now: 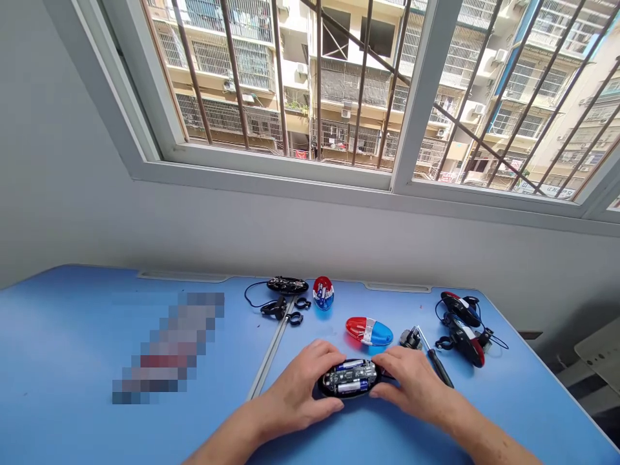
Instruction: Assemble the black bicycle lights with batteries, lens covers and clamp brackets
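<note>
A black oval light base (351,377) lies on the blue table, its inside facing up with a circuit board and blue-and-white batteries in it. My left hand (310,384) grips its left end, thumb in front and fingers behind. At the other end, my right hand (409,381) holds it the same way. Just behind lies a red-and-blue clear cover (369,331). Beyond the right hand are a black clamp-like part (411,338) and a screwdriver (438,365) with a black handle.
At the back sit another opened base (287,285) with a cable, a black mount (275,309), ring clamps (295,318) and a second cover (323,293). Assembled lights (465,336) with cables lie at the right. A blurred item (169,349) is on the left. A wall and barred window stand behind.
</note>
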Demonstrator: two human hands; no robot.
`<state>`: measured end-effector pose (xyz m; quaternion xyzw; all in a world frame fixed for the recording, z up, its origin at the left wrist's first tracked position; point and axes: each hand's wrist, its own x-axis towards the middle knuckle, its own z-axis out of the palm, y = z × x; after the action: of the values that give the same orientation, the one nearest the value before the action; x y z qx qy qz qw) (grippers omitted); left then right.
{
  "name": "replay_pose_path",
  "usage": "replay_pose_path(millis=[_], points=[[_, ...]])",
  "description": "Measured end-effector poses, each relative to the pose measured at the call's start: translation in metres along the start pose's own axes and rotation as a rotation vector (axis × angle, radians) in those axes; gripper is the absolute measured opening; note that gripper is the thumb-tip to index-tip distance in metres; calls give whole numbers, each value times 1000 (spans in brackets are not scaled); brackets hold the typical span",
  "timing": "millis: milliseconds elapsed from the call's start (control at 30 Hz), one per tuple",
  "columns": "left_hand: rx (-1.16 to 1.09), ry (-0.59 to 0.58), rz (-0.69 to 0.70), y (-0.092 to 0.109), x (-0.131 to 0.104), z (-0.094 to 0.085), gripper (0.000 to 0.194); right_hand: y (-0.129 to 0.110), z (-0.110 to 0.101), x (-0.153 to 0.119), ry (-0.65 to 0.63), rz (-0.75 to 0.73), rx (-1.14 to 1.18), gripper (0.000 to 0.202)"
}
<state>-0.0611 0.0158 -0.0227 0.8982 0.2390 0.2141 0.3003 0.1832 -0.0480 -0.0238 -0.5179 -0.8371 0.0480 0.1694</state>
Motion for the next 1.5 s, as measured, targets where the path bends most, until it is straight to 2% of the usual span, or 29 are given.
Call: replay_pose_path(millis=[133, 300, 467, 600, 733, 833, 933, 1033, 1167, 1333, 1500], points=[[-24, -11, 49, 0, 0, 2, 51, -2, -2, 1, -31, 6, -5, 21], [-40, -25, 68, 2, 0, 1, 43, -8, -9, 1, -71, 20, -4, 24], [-45, -31, 69, 3, 1, 0, 46, -10, -13, -2, -55, -17, -23, 23], [-46, -40, 65, 2, 1, 0, 43, -5, -13, -3, 67, -105, 1, 17], [-41, -44, 56, 3, 1, -2, 41, 7, -11, 0, 319, -183, 36, 19], [-40, -46, 57, 4, 0, -2, 40, 18, -11, 2, 432, -133, 2, 21], [-28, -15, 94, 3, 0, -1, 38, 25, -14, 4, 446, -54, -54, 25], [-5, 15, 144, 2, -1, 1, 36, 27, -18, 9, 398, 8, -97, 29], [15, 24, 156, 2, -2, 2, 36, 21, -22, 20, 273, 82, -135, 29], [21, 20, 161, 2, -2, 2, 35, 8, -27, 44, 10, 107, -276, 20], [28, 16, 172, 2, -2, 2, 35, -1, -24, 74, -138, 113, -374, 17]])
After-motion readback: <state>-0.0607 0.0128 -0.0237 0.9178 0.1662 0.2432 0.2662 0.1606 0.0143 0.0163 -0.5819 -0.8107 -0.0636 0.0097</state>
